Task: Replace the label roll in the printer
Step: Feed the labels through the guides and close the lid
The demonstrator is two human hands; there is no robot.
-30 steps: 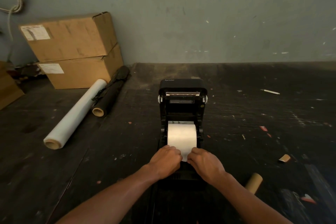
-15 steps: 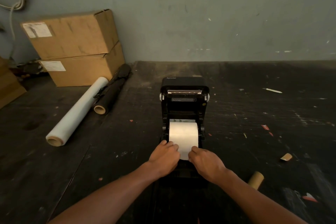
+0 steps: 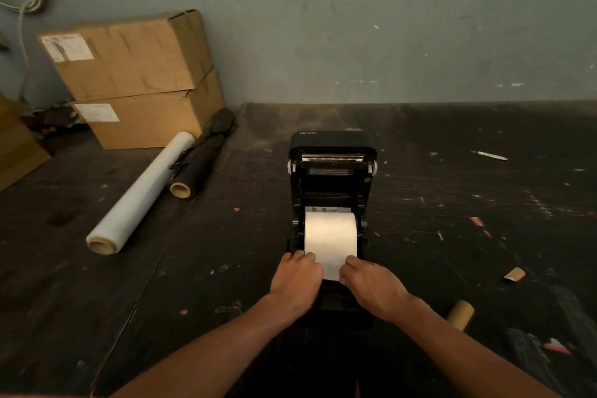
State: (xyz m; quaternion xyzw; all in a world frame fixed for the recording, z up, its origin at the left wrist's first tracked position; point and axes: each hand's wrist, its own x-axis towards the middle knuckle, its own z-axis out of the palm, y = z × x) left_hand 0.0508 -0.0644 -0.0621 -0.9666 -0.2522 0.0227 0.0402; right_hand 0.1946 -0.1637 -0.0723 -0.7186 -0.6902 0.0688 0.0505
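A black label printer (image 3: 332, 152) stands on the dark table with its lid raised. A white label roll (image 3: 330, 233) sits in its open bay. The roll's loose end hangs toward me over the printer's front. My left hand (image 3: 295, 281) pinches the left edge of that loose end. On the right edge, my right hand (image 3: 371, 287) does the same. An empty cardboard core (image 3: 460, 313) lies on the table to the right of my right forearm.
Two stacked cardboard boxes (image 3: 135, 74) stand at the back left against the wall. A clear film roll (image 3: 142, 194) and a black roll (image 3: 203, 155) lie in front of them. Paper scraps (image 3: 514, 274) dot the table on the right.
The view has shifted slightly, so the printer sits a little higher in frame. Both hands keep their pinch on the label end at the printer's front.
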